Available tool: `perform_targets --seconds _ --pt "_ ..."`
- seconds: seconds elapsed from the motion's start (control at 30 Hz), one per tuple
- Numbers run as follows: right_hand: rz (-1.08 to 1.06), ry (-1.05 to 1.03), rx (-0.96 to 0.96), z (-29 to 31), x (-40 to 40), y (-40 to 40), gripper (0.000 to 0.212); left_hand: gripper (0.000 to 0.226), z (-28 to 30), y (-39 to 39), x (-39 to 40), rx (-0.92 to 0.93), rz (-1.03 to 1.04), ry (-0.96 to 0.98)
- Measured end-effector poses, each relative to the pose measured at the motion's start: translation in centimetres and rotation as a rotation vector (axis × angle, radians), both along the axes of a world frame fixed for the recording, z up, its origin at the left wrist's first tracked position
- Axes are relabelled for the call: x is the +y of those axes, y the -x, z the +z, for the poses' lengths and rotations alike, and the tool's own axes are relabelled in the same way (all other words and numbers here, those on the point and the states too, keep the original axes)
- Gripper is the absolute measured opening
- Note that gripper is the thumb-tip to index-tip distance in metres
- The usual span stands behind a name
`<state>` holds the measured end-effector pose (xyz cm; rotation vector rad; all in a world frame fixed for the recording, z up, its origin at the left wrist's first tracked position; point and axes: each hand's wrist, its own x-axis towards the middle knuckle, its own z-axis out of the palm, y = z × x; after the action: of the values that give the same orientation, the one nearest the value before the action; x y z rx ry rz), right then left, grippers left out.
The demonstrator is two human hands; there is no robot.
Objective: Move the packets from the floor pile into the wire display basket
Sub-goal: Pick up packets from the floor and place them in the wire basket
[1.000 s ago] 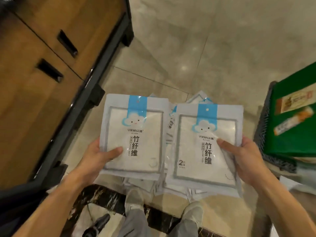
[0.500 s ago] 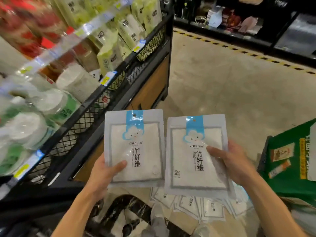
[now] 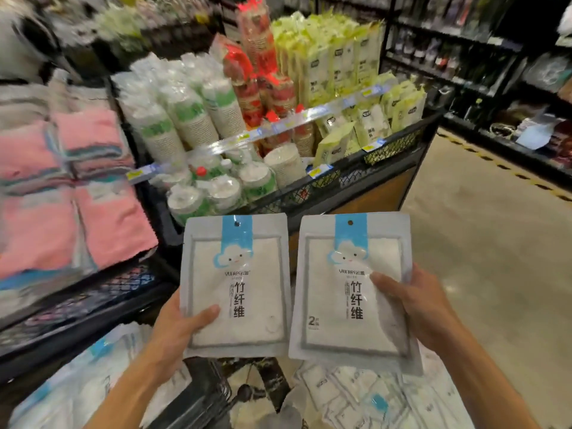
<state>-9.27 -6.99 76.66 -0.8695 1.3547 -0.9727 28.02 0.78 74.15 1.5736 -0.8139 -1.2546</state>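
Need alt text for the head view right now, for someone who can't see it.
A person holds two white packets upright, the left hand gripping one packet, the right hand the other, before wire display baskets. More packets lie on the floor below.

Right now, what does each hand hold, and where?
Left hand grips one white blue-tabbed packet at its lower left edge; right hand another packet at its right edge.

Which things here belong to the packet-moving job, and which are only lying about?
Job:
left hand gripping the left packet
right hand gripping the right packet
floor pile

Lying about:
pink cloths
paper cup stacks
yellow-green packs
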Motion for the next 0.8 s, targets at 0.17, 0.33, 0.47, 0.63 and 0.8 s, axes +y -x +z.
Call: perform_targets --seconds 0.17,0.33,0.47,0.63,0.8 --pt "0.231 0.009 -0.024 1.9 1.9 -3.0 0.027 0.078 1.0 -0.3 10.2 0.037 0.234 -0.014" --pt "0.410 0.069 -0.011 3.4 4.0 -7.3 0.033 0.086 2.1 -1.9 18.7 0.036 0.387 0.013" --pt "0.563 0.138 0.013 3.9 5.7 -12.2 0.033 0.116 2.5 -4.2 24.1 0.060 0.513 0.024" --pt "0.681 0.166 0.028 3.5 8.6 -20.3 0.032 0.105 2.9 -8.1 30.3 0.086 0.636 0.033" --pt "0.762 0.169 0.039 1.9 12.4 -28.7 0.030 0.071 2.7 -13.8 36.8 0.120 0.775 0.031"
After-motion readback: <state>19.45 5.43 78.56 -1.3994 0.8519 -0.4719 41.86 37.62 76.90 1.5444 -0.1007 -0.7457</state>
